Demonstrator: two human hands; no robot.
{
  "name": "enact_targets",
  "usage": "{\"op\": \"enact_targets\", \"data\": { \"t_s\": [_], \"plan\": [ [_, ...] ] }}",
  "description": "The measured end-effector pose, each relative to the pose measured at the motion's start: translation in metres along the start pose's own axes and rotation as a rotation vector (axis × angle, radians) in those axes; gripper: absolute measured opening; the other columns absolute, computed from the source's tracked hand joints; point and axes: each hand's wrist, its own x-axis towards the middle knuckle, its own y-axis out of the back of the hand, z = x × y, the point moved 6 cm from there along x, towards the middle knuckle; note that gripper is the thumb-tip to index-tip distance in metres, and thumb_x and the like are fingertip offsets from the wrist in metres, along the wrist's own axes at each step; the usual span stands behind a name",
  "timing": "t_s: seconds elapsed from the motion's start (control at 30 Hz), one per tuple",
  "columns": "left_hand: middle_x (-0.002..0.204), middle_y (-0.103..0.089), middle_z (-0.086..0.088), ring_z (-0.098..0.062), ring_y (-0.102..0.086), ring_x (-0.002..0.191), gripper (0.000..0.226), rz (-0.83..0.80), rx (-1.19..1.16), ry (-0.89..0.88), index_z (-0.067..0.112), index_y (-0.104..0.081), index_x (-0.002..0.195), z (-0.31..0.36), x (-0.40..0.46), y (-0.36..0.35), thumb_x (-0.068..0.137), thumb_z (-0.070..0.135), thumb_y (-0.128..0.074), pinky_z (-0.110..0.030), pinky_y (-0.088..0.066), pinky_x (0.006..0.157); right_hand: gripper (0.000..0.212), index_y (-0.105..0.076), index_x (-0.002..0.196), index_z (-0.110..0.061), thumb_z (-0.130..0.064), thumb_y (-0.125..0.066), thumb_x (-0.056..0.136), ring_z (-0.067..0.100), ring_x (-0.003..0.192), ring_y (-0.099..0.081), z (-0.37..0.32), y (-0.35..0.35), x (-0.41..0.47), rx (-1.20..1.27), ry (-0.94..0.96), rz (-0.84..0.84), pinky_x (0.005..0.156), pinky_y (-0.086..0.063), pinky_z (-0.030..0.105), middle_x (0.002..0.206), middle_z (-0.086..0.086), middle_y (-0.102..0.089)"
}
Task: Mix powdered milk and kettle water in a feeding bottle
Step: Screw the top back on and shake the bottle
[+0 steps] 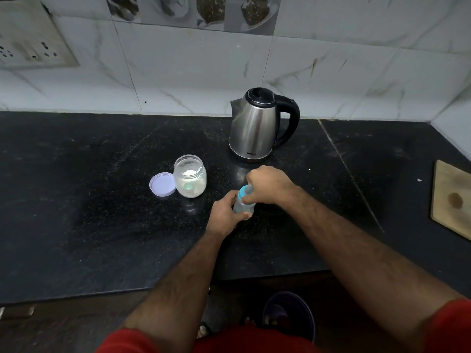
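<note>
While the kettle (257, 126) and open powder jar (190, 175) sit on the black counter (76, 200) by a tiled wall (178, 67), the left hand (225, 215) wraps around the feeding bottle (242, 203), and the right hand (269, 184) curls over its blue top (244, 192).

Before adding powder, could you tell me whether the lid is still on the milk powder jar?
No, the purple lid lies on the counter beside the open jar.

This is a home kitchen: a black speckled stone worktop (89, 200) runs along a wall of marble-patterned tiles (191, 72) with a border of food pictures (193, 11), a stainless electric kettle (257, 126), a wall socket panel (30, 44) and a wooden chopping board (451, 200).
</note>
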Motion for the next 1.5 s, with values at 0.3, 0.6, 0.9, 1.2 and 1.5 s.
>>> {"op": "enact_targets", "data": {
  "t_s": [0.3,0.6,0.9,1.2,1.5],
  "plan": [
    [0.111,-0.071,0.009,-0.006,-0.065,0.106,0.059,0.003,0.004,0.009,0.024,-0.061,0.122,-0.002,0.0,0.0,0.07,0.018,-0.087,-0.038,-0.053,0.099,0.059,-0.061,0.095,-0.019,-0.074,-0.063,0.072,0.018,0.085,-0.06,0.006,0.005,-0.004,0.049,-0.033,-0.019,0.066,-0.045,0.032,0.085,-0.005,-0.059],
    [0.108,-0.072,0.009,-0.005,-0.066,0.102,0.058,0.011,-0.014,0.012,0.024,-0.062,0.12,-0.003,0.0,0.0,0.069,0.016,-0.087,-0.037,-0.054,0.097,0.039,-0.06,0.083,-0.018,-0.056,-0.066,0.075,0.019,0.08,-0.06,0.003,-0.002,-0.002,0.04,-0.006,0.046,0.07,-0.04,0.035,0.08,-0.003,-0.06],
    [0.115,-0.071,0.008,-0.006,-0.065,0.108,0.064,0.017,0.001,-0.011,0.026,-0.06,0.125,-0.001,-0.001,0.0,0.068,0.015,-0.087,-0.037,-0.051,0.101,0.062,-0.062,0.103,-0.019,-0.075,-0.057,0.076,0.017,0.087,-0.056,0.009,0.007,-0.006,0.086,-0.054,0.039,0.07,-0.045,0.034,0.093,-0.003,-0.061],
    [0.11,-0.071,0.008,-0.006,-0.066,0.104,0.06,0.012,0.012,0.021,0.024,-0.061,0.122,-0.003,0.0,0.0,0.068,0.018,-0.088,-0.039,-0.053,0.098,0.031,-0.064,0.099,-0.021,-0.042,-0.07,0.077,0.014,0.087,-0.058,-0.003,-0.003,-0.003,0.037,0.082,0.034,0.086,-0.047,0.036,0.086,-0.01,-0.057],
    [0.104,-0.072,0.007,-0.007,-0.067,0.1,0.056,0.017,0.025,0.003,0.024,-0.062,0.118,-0.002,-0.001,0.001,0.068,0.017,-0.087,-0.038,-0.054,0.094,0.062,-0.064,0.086,-0.015,-0.075,-0.052,0.079,0.019,0.082,-0.058,-0.005,0.0,-0.007,-0.087,-0.116,0.037,0.072,-0.041,0.034,0.08,-0.001,-0.059]
  ]
}}
